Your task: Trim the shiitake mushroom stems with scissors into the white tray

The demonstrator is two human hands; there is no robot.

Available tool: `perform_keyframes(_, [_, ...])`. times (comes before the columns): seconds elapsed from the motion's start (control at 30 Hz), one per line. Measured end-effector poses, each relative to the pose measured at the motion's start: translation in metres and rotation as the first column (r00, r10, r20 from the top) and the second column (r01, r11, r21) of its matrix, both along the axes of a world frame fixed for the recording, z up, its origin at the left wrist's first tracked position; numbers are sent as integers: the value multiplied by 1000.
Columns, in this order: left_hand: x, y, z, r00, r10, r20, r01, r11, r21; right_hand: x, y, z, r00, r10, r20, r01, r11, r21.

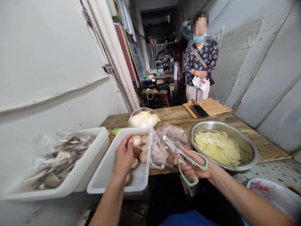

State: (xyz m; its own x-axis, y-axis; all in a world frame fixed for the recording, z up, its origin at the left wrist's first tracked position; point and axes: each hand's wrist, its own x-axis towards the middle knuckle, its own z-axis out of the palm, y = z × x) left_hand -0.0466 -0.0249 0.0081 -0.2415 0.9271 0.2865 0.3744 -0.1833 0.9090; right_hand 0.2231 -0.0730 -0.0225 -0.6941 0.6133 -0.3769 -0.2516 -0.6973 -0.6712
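Note:
My left hand (124,155) reaches into a white plastic tray (95,183), its fingers closed on a brown-capped mushroom (136,141). Several more mushrooms (134,163) lie in the tray beneath and beside it. In my right hand (196,164) is a pair of scissors (188,160) with pale green handles, fingers through the loops. The blades are nearly together and point up and left. A small pale piece, perhaps a mushroom stem (165,138), shows at their tip. Behind the blades, a clear plastic bag (171,133) with mushrooms inside rests against the tray.
To the left stands another white tray (77,182) with torn grey mushrooms (56,163). A steel bowl (255,153) holds potato slices (216,144) in water. Farther back are a bagged cabbage (144,119), a cutting board (217,106) and a cleaver (199,110). A person (201,62) stands beyond the table.

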Motion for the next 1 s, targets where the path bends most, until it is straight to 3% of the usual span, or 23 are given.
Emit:
perform_keyframes(0.07, [-21,11,1,946,172,-274,-150,983,102,-7,12,-5,998,-5,-66,-1,995,-98])
perform_keyframes(0.17, [-35,14,2,836,199,-511,-179,980,88,-12,15,-8,988,-56,-145,27,981,-192])
perform_keyframes(0.23, [-28,2,3,821,196,-536,-166,981,104,-12,9,-7,983,-67,-173,29,977,-213])
perform_keyframes(0.3, [-8,-17,5,871,177,-458,-120,981,151,-12,4,-6,977,-76,-201,33,978,-206])
perform_keyframes(0.33, [6,-25,6,913,123,-389,-61,984,166,-13,4,-7,972,-88,-216,43,978,-205])
perform_keyframes(0.4, [34,-34,8,957,-112,-268,161,972,172,-17,9,-11,959,-148,-243,93,970,-227])
perform_keyframes(0.47, [58,-28,6,874,-419,-248,452,887,95,-22,18,-16,949,-201,-244,136,956,-259])
perform_keyframes(0.53, [75,-8,1,736,-621,-271,634,772,-47,-24,25,-21,966,-149,-212,92,963,-255])
perform_keyframes(0.6, [84,18,-5,664,-692,-285,678,717,-162,-24,26,-22,985,-30,-170,-7,976,-218])
perform_keyframes(0.67, [88,40,-4,651,-685,-327,646,726,-233,-20,19,-21,989,62,-135,-84,984,-160])
perform_keyframes(0.77, [101,49,26,573,-590,-569,543,793,-275,-4,-8,-23,990,136,-47,-138,990,-34])
perform_keyframes(0.83, [124,37,67,428,-486,-762,546,811,-211,13,-37,-29,988,134,75,-140,987,84])
perform_keyframes(0.87, [140,26,89,399,-416,-817,588,800,-120,21,-55,-34,982,96,162,-123,978,166])
perform_keyframes(0.93, [175,-5,130,412,-339,-846,717,694,71,35,-94,-47,921,-56,386,-87,935,344])
perform_keyframes(0.97, [192,-24,143,439,-373,-817,789,595,153,41,-115,-55,821,-216,528,-71,879,471])
perform_keyframes(1.0, [210,-46,150,457,-465,-759,849,483,215,46,-135,-64,707,-394,587,43,853,520])
